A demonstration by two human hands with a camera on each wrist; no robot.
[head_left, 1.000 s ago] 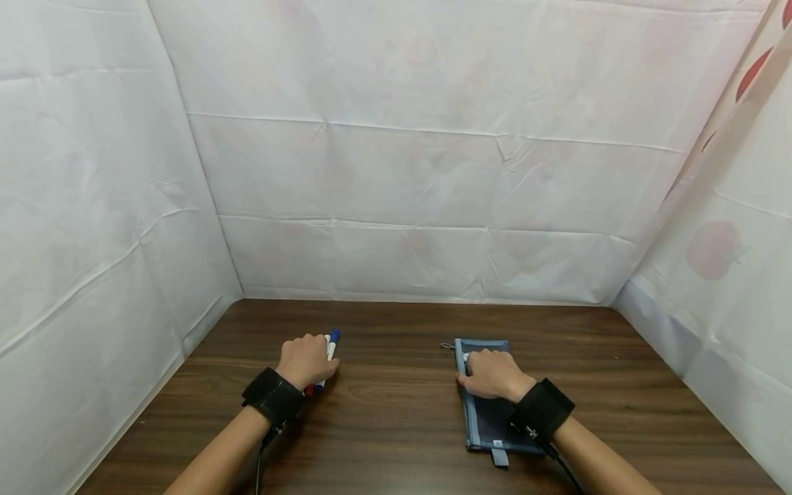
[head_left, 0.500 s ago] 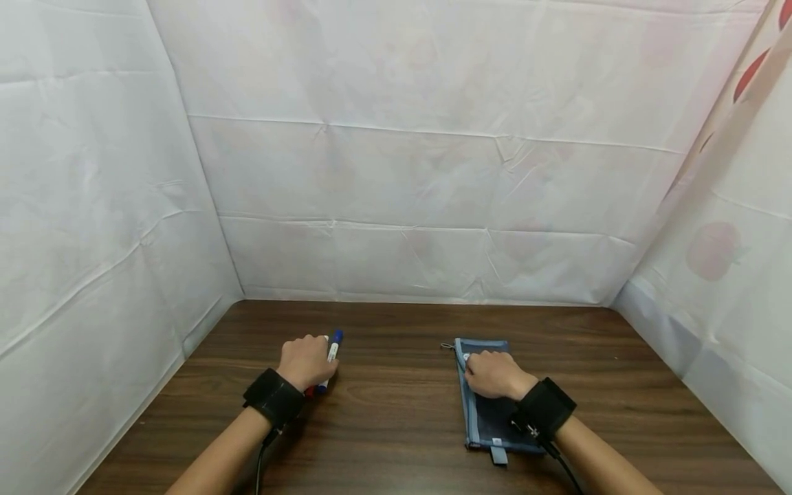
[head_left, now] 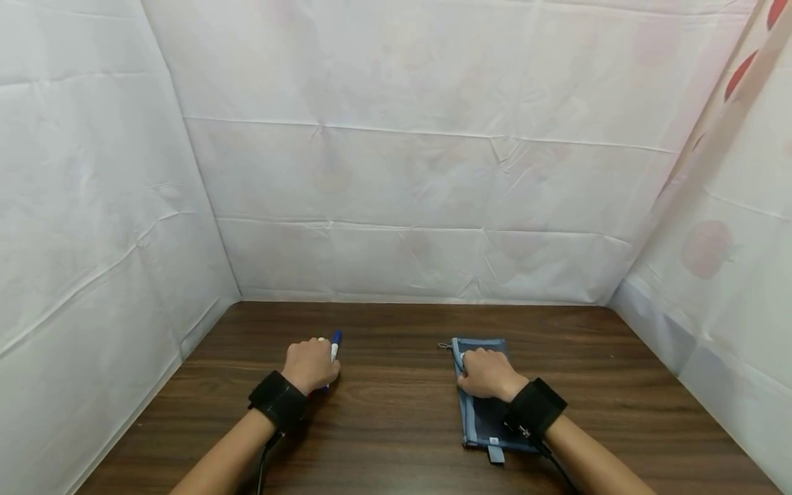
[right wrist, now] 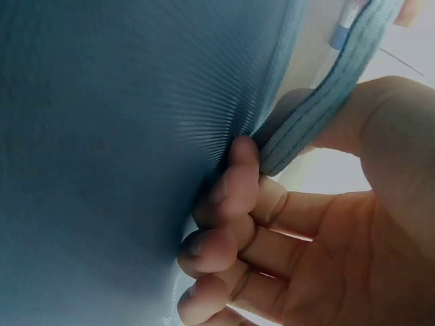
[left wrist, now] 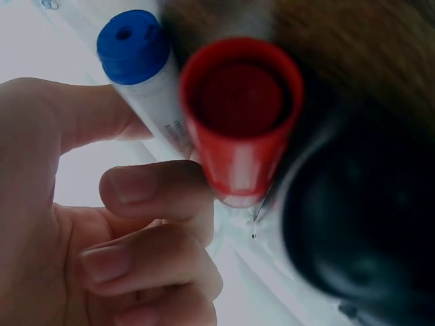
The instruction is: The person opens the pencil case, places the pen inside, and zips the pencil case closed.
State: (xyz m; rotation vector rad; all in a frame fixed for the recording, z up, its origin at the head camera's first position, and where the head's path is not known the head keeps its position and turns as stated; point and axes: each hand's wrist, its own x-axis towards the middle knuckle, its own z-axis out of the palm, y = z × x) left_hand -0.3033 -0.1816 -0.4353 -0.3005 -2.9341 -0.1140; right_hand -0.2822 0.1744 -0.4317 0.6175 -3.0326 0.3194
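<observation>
In the head view my left hand (head_left: pixel 309 366) is at the left of the table, over some markers. Its thumb and fingers pinch a blue-capped marker (head_left: pixel 336 342). The left wrist view shows the blue marker end (left wrist: pixel 139 51) by the thumb. A red marker end (left wrist: pixel 241 115) stands close beside it, near the curled fingers. A large, blurred black shape (left wrist: pixel 367 217) fills the right side there. My right hand (head_left: pixel 487 375) pinches the trimmed left edge of a dark blue mesh zip pouch (head_left: pixel 491 419) lying on the table; the right wrist view shows the mesh (right wrist: pixel 136 136) puckered at the fingertips.
The brown wood-grain table (head_left: pixel 390 412) meets a creased white sheet (head_left: pixel 396 179) at the back, with more sheeting left and right. Black bands (head_left: pixel 277 400) circle both wrists, and cables trail from them. A small loop sticks out from the pouch's far left corner.
My left hand has shifted slightly right over the markers, and the red end below it is now covered. The right hand stays at the pouch's left edge, its thumb moving slightly. The head view shifts slightly.
</observation>
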